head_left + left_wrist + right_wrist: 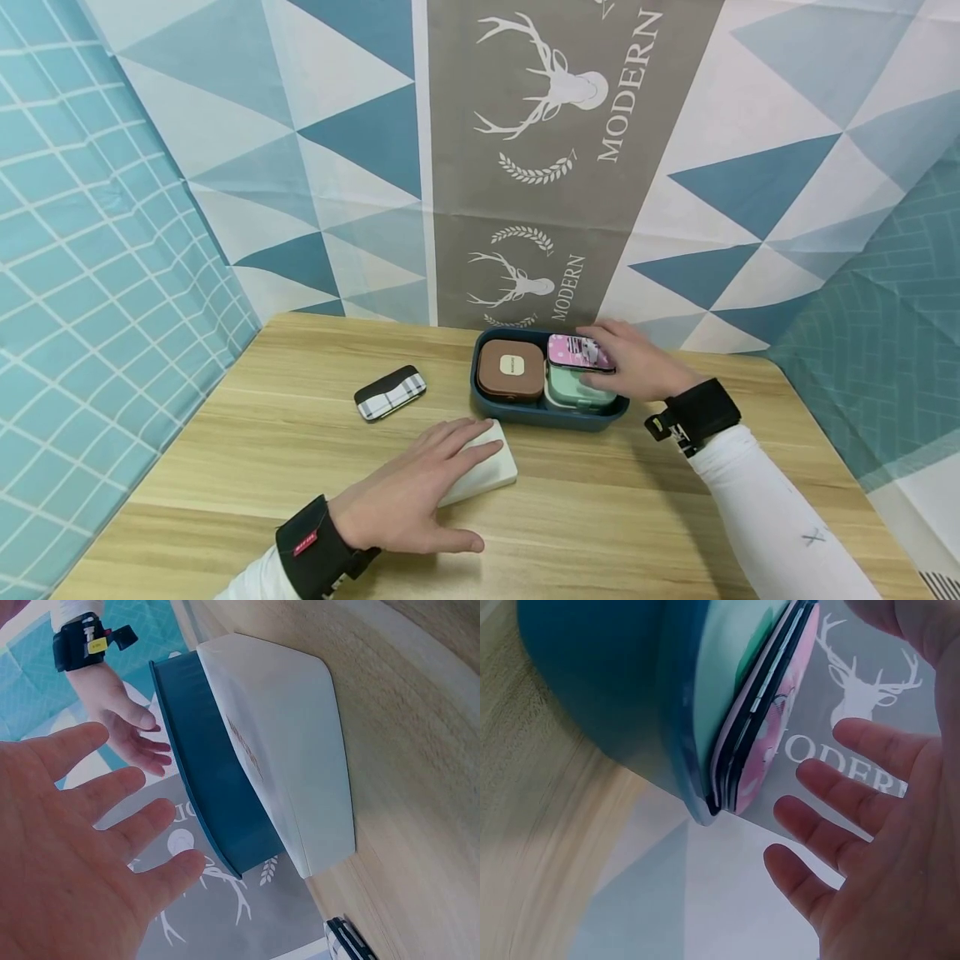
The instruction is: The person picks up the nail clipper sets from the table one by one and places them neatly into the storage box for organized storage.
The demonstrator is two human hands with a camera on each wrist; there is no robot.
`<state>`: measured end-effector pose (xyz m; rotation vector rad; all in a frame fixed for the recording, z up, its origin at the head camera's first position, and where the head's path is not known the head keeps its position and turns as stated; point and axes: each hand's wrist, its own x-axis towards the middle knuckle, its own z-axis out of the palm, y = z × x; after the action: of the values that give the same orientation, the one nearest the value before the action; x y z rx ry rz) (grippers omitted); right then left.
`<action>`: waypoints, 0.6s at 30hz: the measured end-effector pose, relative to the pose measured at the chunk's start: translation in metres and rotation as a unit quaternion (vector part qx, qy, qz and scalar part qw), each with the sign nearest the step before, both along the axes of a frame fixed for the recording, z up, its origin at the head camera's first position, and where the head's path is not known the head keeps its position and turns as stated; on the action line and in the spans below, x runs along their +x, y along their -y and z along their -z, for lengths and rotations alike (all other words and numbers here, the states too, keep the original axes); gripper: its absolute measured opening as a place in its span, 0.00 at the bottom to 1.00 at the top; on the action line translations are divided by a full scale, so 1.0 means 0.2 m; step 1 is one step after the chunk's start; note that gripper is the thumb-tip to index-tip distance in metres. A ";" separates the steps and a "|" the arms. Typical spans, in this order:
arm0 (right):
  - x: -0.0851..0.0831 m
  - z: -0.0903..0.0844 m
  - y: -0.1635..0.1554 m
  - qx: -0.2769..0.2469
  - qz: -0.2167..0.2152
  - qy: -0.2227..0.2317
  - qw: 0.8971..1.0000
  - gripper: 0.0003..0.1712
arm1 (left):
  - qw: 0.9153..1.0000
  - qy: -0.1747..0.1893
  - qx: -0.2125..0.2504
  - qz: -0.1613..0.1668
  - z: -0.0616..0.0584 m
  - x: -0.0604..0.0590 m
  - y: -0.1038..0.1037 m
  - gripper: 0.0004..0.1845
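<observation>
Fingers of the right hand [637, 362] partly hide the pink case [576, 351].

I am seeing the left hand [420, 500] covering the near half of the white case [486, 471] in the head view, so that part is staying out of sight. The right hand [633, 362] is hiding part of the pink case [576, 351] and most of the mint case [568, 390] under it. The print on the brown case [511, 367] is reading too small for me. In the left wrist view the striped case [352, 941] is being cut by the bottom edge. The right wrist view is showing the blue tray [600, 682] blurred and cropped.
</observation>
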<state>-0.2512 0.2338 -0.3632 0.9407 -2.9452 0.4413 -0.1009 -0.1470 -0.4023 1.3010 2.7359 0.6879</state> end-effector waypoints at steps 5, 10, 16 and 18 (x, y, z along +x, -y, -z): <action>0.05 -0.01 -0.01 -0.002 0.006 -0.005 1.000 0.51 | 1.000 -0.005 -0.001 -0.003 0.00 -0.01 0.00 0.56; 0.12 -0.02 -0.03 -0.009 0.007 -0.016 1.000 0.55 | 1.000 -0.013 0.000 -0.004 0.00 -0.01 0.00 0.57; 0.23 -0.03 -0.04 -0.028 -0.002 -0.040 0.999 0.57 | 1.000 -0.005 -0.005 -0.013 -0.01 -0.02 0.00 0.57; 0.26 -0.03 -0.05 -0.031 -0.008 -0.048 0.998 0.57 | 1.000 -0.002 -0.005 -0.015 -0.01 -0.02 0.00 0.57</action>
<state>-0.1985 0.2430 -0.3566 0.9510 -2.8229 0.4726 -0.1044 -0.1480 -0.4009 1.2646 2.7639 0.6746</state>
